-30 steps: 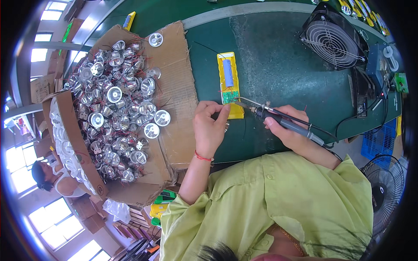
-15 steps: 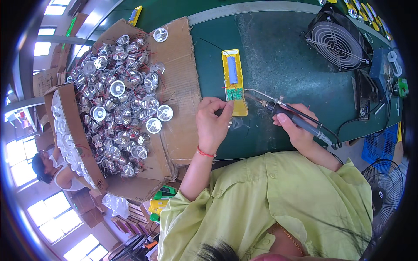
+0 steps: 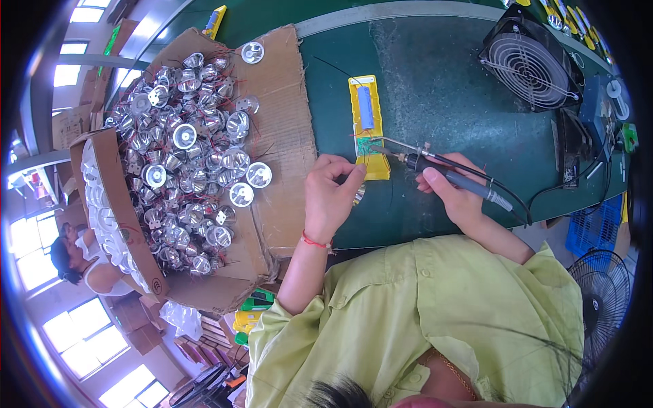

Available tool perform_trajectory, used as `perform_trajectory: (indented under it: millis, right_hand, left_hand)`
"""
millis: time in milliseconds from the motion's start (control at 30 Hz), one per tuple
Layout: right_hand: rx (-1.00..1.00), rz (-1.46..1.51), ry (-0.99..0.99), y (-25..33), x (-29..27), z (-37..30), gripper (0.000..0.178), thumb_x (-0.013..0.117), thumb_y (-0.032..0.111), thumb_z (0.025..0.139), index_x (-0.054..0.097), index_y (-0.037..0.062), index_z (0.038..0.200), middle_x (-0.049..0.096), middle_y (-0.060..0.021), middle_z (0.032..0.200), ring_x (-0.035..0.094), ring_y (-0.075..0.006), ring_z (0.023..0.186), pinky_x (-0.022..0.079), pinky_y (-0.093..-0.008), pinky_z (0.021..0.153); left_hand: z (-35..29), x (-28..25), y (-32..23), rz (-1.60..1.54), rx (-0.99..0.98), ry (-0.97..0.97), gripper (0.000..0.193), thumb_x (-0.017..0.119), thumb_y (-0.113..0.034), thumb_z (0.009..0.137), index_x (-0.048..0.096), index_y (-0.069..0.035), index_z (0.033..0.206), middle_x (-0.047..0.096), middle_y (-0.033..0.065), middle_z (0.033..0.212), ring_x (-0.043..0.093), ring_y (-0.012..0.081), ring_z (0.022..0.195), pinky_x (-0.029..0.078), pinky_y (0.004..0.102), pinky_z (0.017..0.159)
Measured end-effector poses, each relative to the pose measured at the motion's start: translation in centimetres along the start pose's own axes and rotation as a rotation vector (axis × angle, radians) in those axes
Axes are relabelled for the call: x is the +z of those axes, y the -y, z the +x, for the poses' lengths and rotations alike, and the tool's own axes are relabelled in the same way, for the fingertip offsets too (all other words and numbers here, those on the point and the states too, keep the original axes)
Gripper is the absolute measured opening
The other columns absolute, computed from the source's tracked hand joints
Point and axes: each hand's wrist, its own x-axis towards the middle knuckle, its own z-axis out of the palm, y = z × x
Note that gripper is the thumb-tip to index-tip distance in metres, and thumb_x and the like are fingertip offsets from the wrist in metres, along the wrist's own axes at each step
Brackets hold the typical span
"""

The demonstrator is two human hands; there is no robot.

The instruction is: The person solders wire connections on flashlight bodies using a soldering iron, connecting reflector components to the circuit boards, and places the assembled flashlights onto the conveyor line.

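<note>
A yellow plastic casing [image 3: 379, 170] lies on the green bench, holding a blue cylindrical battery [image 3: 365, 109] and a small green circuit board [image 3: 365, 145]. My left hand [image 3: 330, 198] is closed in a pinch by the casing's near left edge; what its fingertips hold is too small to make out. Partly hidden behind that hand is a silver reflector cup [image 3: 359, 194]. My right hand [image 3: 459, 204] grips a soldering iron [image 3: 471, 186] with a thin metal feed tube [image 3: 401, 144] fixed along it. The iron's tip and the tube's end are at the circuit board.
Left of the casing, a cardboard box [image 3: 282, 102] holds a heap of silver reflector cups [image 3: 183, 136] with thin wires. A black fan with a round grille [image 3: 529, 68] stands far right. A standing fan [image 3: 598, 299] is at lower right. Another person [image 3: 95, 265] is at the far left.
The soldering iron and my right hand have shifted slightly left, bringing the tip closer over the circuit board. My left hand stays in its pinch by the casing.
</note>
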Motion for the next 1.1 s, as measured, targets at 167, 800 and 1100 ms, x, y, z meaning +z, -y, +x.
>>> perform_trajectory:
  millis: [167,800,1100]
  right_hand:
    - [0.004,0.027,-0.005,-0.2,-0.1,-0.1,0.023,0.064,0.008,0.083,0.055,-0.0058,0.099,0.065,-0.0133,0.082,0.064,-0.0154,0.071,0.055,-0.0268,0.063]
    - [0.054,0.019,-0.002,-0.9,-0.4,0.0,0.024,0.064,0.011,0.084,0.055,-0.005,0.098,0.064,-0.0134,0.082,0.063,-0.0158,0.069,0.053,-0.0262,0.061]
    - [-0.155,-0.057,-0.055,0.4,-0.5,-0.5,0.022,0.057,0.006,0.085,0.052,-0.0071,0.102,0.064,-0.0168,0.081,0.063,-0.0183,0.067,0.053,-0.0292,0.064]
  left_hand:
    - [0.2,-0.2,0.2,0.001,-0.011,0.017,0.014,0.068,-0.01,0.076,0.067,0.004,0.076,0.058,0.0062,0.077,0.053,0.011,0.07,0.041,0.0234,0.06]
    - [0.6,-0.6,0.6,-0.076,-0.045,0.096,0.012,0.068,-0.008,0.076,0.068,0.004,0.076,0.057,0.0045,0.08,0.051,0.0083,0.068,0.039,0.0211,0.058]
    - [0.7,-0.6,0.4,-0.058,-0.061,0.108,0.013,0.067,-0.009,0.077,0.068,0.004,0.075,0.057,0.0047,0.08,0.051,0.009,0.069,0.039,0.0216,0.06]
